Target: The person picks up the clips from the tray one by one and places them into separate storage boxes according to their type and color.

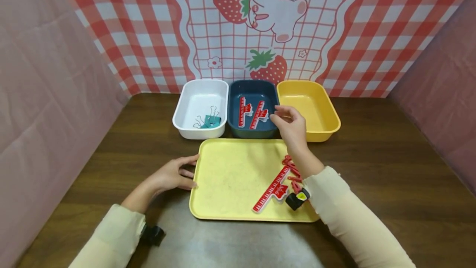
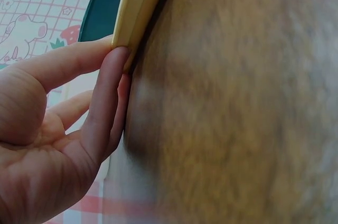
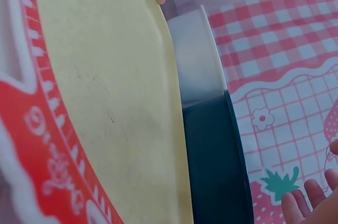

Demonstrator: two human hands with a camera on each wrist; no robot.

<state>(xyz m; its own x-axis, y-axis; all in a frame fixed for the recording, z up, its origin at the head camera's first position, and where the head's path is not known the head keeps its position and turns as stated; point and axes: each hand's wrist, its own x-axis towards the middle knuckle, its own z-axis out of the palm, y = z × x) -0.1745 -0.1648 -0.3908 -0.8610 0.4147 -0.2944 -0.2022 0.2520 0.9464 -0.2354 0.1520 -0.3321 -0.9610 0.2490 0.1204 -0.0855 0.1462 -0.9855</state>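
My left hand (image 1: pixel 174 174) touches the left rim of a yellow tray (image 1: pixel 227 181) with its fingertips. In the left wrist view the fingers (image 2: pixel 105 92) reach fairly straight to the tray edge. My right hand (image 1: pixel 293 126) hovers by the right side of the dark blue bin (image 1: pixel 253 133), holding nothing, its fingers loosely bent. Two red piano-keyboard clips (image 1: pixel 243 112) lie inside that bin. A third red keyboard clip (image 1: pixel 272 189) lies slanted on the tray's right part. Several small red clips (image 1: pixel 294 179) lie beside it, partly hidden under my right forearm.
Left of the dark blue bin stands a white bin (image 1: pixel 182 115) with teal binder clips (image 1: pixel 211 120) in it. A yellow bin (image 1: pixel 316 111) stands to the right. Behind the bins hangs a checked strawberry cloth (image 1: pixel 145 32). Wooden tabletop (image 1: pixel 383 148) surrounds the tray.
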